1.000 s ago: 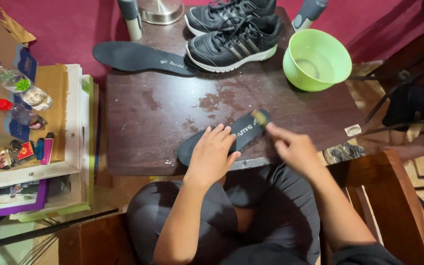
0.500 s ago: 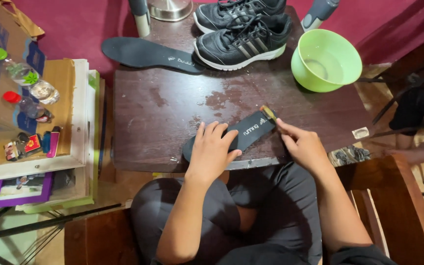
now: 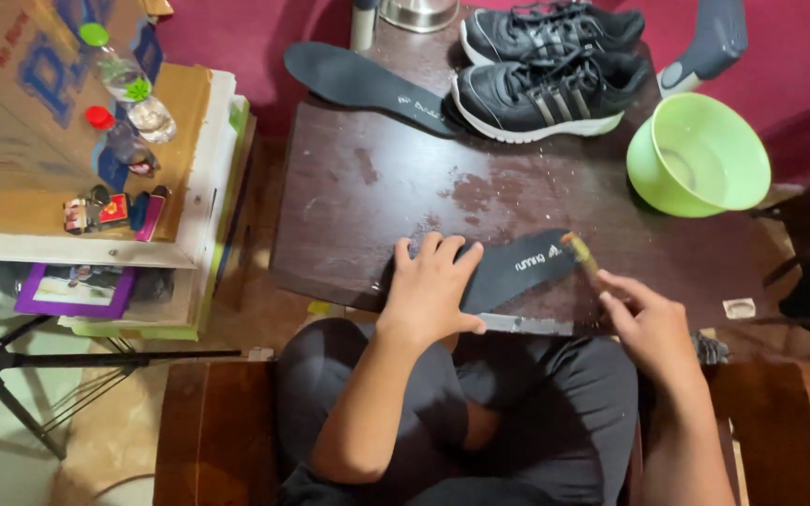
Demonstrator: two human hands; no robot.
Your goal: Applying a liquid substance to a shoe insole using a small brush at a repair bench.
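Brush (image 3: 579, 253) now at insole's right tip, shifted outward from half a second ago; left hand (image 3: 435, 290) unmoved, pressed flat with fingers spread on black insole (image 3: 517, 272). Insole lies at near edge of dark wooden table (image 3: 377, 187). Right hand (image 3: 651, 323) pinches small brush handle. Second insole (image 3: 367, 80), black sneakers (image 3: 546, 66), green bowl (image 3: 700, 155) sit at table's far side.

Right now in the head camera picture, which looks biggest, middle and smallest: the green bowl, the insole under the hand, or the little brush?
1. Insole, partly hidden under the left hand, yet the longest.
2. Green bowl, a bit shorter than the insole but rounder, so it is close.
3. Brush in the right hand, clearly smallest.
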